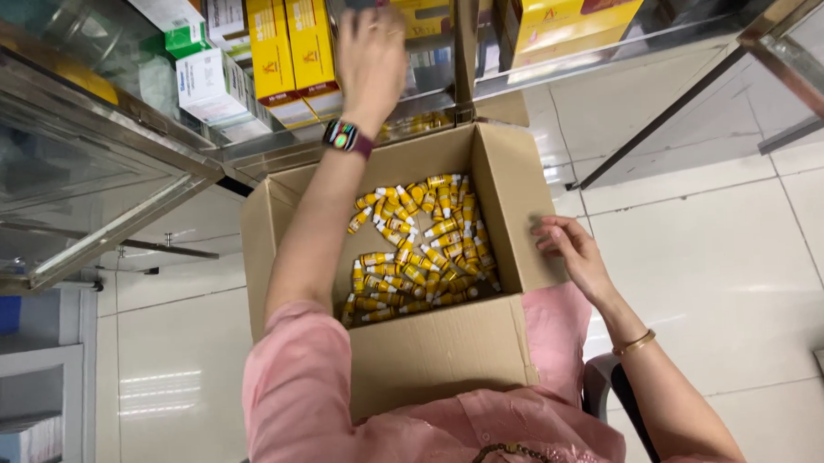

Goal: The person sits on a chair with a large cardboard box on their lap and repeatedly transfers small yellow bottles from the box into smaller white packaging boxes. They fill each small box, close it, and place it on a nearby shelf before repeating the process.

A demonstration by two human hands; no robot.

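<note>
Right hand (570, 246) rests with fingers loosely curled against the outer right flap of the cardboard box (435, 354) on the lap, holding nothing. Between the hands, small yellow bottles (422, 249) fill the box bottom. Left hand (369, 55), smartwatch (343, 136) on wrist, reaches up to the shelf among the yellow cartons (291, 44); can't tell its grip.

Left hand (370, 52) raised, right hand (570, 251) low
</note>
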